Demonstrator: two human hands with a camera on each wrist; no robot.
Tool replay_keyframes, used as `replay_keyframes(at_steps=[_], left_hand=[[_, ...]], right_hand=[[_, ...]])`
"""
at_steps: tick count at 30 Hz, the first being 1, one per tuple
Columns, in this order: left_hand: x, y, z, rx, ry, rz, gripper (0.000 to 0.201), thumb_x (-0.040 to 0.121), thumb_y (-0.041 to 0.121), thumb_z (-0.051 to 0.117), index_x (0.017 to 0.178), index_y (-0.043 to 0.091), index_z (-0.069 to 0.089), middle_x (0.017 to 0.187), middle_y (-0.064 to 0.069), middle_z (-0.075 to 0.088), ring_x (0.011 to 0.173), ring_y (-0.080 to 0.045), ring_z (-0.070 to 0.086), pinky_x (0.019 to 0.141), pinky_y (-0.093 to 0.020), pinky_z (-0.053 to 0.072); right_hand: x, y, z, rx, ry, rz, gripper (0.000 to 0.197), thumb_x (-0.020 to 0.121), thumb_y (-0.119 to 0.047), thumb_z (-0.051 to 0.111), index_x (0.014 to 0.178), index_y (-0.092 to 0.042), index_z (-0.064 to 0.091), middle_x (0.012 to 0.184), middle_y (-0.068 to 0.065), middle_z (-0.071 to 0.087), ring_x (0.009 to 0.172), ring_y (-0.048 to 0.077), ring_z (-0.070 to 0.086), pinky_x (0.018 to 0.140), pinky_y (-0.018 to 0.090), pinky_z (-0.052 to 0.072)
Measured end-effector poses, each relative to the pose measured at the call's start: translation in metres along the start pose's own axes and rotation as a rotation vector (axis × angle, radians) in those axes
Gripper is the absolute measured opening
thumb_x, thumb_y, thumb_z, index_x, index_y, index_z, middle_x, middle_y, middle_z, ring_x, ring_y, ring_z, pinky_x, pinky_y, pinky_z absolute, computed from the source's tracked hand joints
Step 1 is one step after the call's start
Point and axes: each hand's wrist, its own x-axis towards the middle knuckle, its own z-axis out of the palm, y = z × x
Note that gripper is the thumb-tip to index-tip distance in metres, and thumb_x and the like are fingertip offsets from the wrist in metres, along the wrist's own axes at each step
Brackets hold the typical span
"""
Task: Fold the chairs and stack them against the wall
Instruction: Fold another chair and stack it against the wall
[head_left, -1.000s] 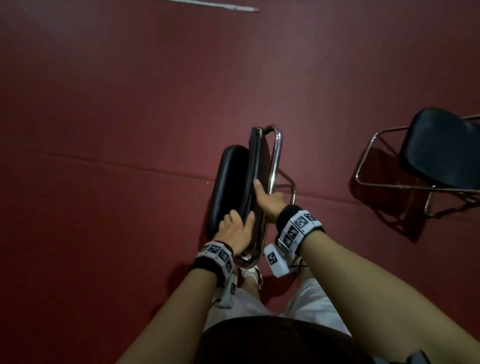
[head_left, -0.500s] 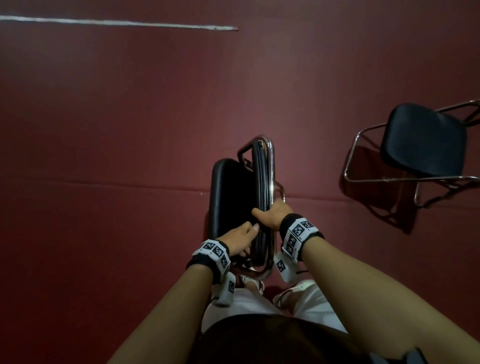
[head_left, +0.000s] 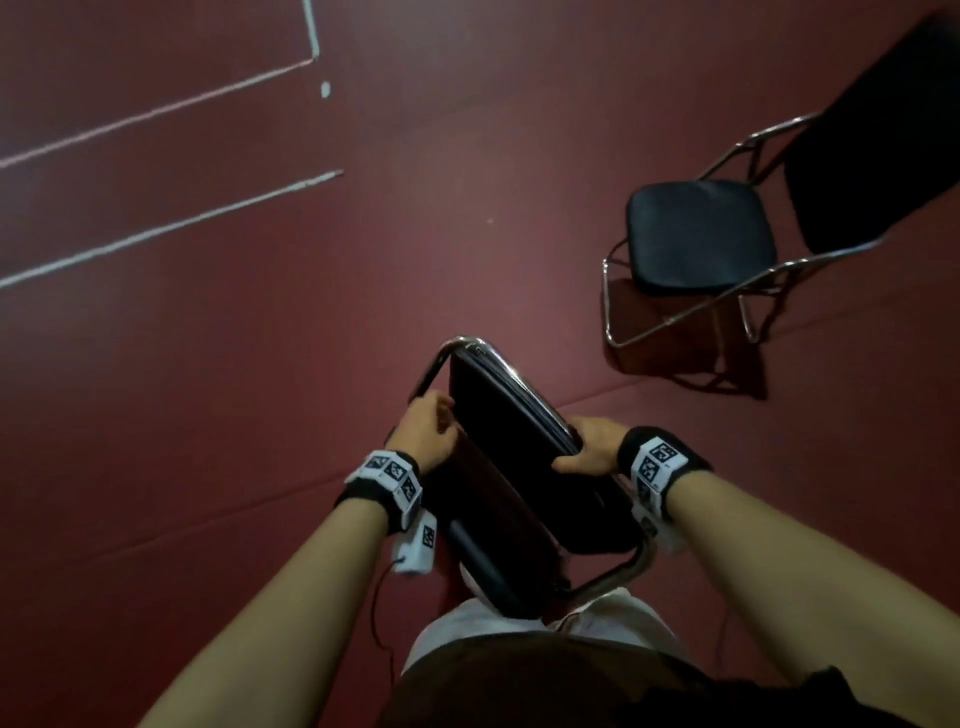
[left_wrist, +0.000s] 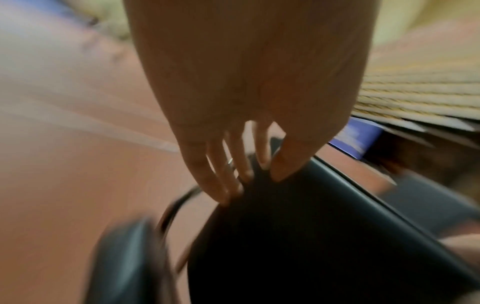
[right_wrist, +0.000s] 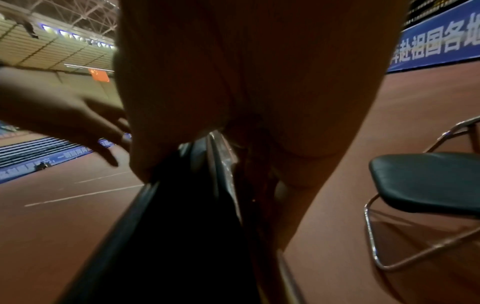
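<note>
— Why do you hold the chair like this, one hand on each side?

— My left hand (head_left: 426, 428) is on the left edge of the folded chair (head_left: 498, 467). In the left wrist view the fingers (left_wrist: 223, 176) are nearly straight and touch the dark pad and the metal tube; I cannot tell if they really grip. My right hand (head_left: 589, 449) is closed around the right edge, the thumb on the pad and the other fingers behind the frame. I think two sides keep it flat and off the red floor (head_left: 260, 364), so that I can carry it.

— Where is the chair now?

— In front of my legs, tilted, its chrome end pointing away from me.

— How many chairs do you count?

— Two. One folded in my hands, and one open chair (head_left: 701, 234) standing on the floor to the right, well apart. No wall is in the head view.
</note>
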Motion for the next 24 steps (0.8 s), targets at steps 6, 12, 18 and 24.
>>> replay_keyframes(at_steps=[6,12,18,24], left_hand=[[0.017,0.094,0.019,0.785,0.057,0.330,0.092,0.068,0.022,0.079,0.144,0.028,0.027,0.155,-0.004,0.020,0.140,-0.033,0.025,0.108,-0.054,0.038],[0.013,0.182,0.086,1.323,-0.420,0.401,0.071,0.075,0.039,0.076,0.136,0.032,0.042,0.137,0.000,0.047,0.132,-0.030,0.041,0.112,-0.063,0.027],[0.015,0.274,0.132,1.421,-0.447,0.671,0.056,0.068,0.042,0.072,0.118,0.031,0.050,0.117,0.002,0.060,0.109,-0.026,0.061,0.091,-0.039,0.044],[0.019,0.352,0.197,1.650,-0.708,0.778,0.062,0.053,0.036,0.088,0.110,0.029,0.065,0.107,0.000,0.067,0.097,-0.028,0.067,0.077,-0.034,0.057]], right_hand=[[-0.041,0.065,0.027,0.127,-0.052,-0.045,0.066,0.083,-0.047,0.073,0.135,-0.016,0.048,0.128,0.007,0.061,0.112,0.027,0.061,0.095,0.035,0.050],[-0.071,0.115,0.061,0.289,0.072,-0.058,0.071,0.080,-0.044,0.074,0.137,-0.019,0.038,0.118,0.011,0.064,0.100,0.030,0.064,0.088,0.043,0.056],[-0.112,0.194,0.049,0.315,0.173,0.095,0.101,0.073,-0.050,0.082,0.147,-0.019,0.021,0.123,0.013,0.062,0.104,0.030,0.063,0.087,0.041,0.056],[-0.146,0.229,0.082,0.533,0.160,0.144,0.053,0.073,-0.042,0.081,0.117,-0.024,0.057,0.110,-0.002,0.065,0.097,0.020,0.063,0.084,0.033,0.055]])
